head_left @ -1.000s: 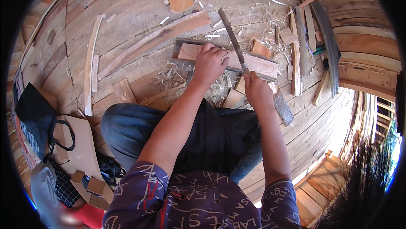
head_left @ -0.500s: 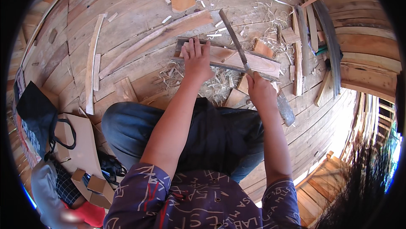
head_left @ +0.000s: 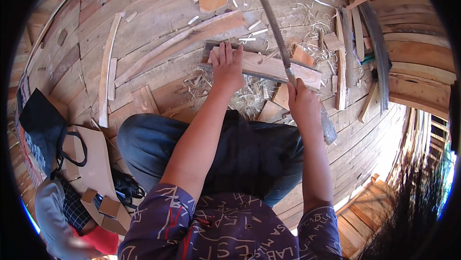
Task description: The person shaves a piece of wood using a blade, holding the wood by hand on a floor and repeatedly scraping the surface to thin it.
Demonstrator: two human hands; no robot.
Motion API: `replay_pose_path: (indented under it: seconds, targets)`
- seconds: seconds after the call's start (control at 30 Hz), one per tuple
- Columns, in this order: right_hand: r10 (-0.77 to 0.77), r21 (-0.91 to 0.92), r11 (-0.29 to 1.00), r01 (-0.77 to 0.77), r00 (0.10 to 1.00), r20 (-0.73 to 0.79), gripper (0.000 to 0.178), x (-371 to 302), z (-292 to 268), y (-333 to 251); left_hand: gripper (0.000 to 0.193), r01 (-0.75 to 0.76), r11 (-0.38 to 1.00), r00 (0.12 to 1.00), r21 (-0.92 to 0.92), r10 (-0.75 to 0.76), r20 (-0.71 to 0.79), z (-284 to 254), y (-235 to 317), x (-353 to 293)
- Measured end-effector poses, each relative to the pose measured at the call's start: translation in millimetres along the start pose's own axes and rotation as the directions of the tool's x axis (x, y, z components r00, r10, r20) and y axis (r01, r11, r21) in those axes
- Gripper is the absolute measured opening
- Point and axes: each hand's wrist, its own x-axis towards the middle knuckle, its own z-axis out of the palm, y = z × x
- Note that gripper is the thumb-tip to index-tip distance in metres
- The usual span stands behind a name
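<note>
In my right hand (head_left: 304, 100) is the handle of a narrow hand saw (head_left: 275, 28). Its long blade points away from me, tilted to the left, and passes over a pale wooden board (head_left: 303, 73). The board lies crosswise in front of my knees, on a darker plank (head_left: 249, 72) whose edges show along it. My left hand (head_left: 227, 70) rests on the board's left end with its fingers stretched out and slightly apart. A small wood sliver (head_left: 267, 58) lies on the board between my hands. Whether the blade touches the board cannot be told.
Curled shavings (head_left: 254, 94) and small offcuts litter the floor around the board. A long curved plank (head_left: 192, 39) lies beyond my left hand. Several strips, including a dark beam (head_left: 377, 53), lie at the right. An open cardboard box (head_left: 91, 164) and a black bag (head_left: 41, 120) stand left.
The saw and my right hand have shifted slightly to the right, and the blade tip sits farther away. My left hand stays on the board.
</note>
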Motion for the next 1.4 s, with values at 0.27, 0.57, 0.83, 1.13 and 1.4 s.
replay_pose_path:
  seconds: [0.27, 0.57, 0.83, 1.13, 1.4]
  targets:
    - [-0.047, -0.063, 0.997, 0.048, 0.999, 0.023, 0.031, 1, 32, 23, 0.1, -0.041, 0.991, 0.999, -0.128, 0.04, -0.008, -11, 7, -4]
    - [-0.022, -0.055, 0.998, 0.021, 1.0, -0.008, 0.029, -1, 22, 14, 0.099, -0.013, 0.996, 1.0, -0.093, 0.014, 0.016, -11, 9, -3]
    - [-0.056, 0.006, 0.998, 0.057, 0.995, -0.078, 0.029, -2, 10, 10, 0.112, -0.005, 0.993, 0.999, -0.115, 0.01, 0.045, -18, 10, -5]
    - [-0.315, 0.038, 0.947, 0.32, 0.945, -0.092, 0.026, 32, 2, 28, 0.102, 0.005, 0.994, 1.0, -0.111, -0.007, -0.023, -12, 2, 5]
    - [-0.309, 0.057, 0.949, 0.309, 0.951, -0.01, 0.027, 44, 37, 65, 0.106, 0.094, 0.994, 0.995, -0.059, -0.093, 0.024, -22, 0, 6]
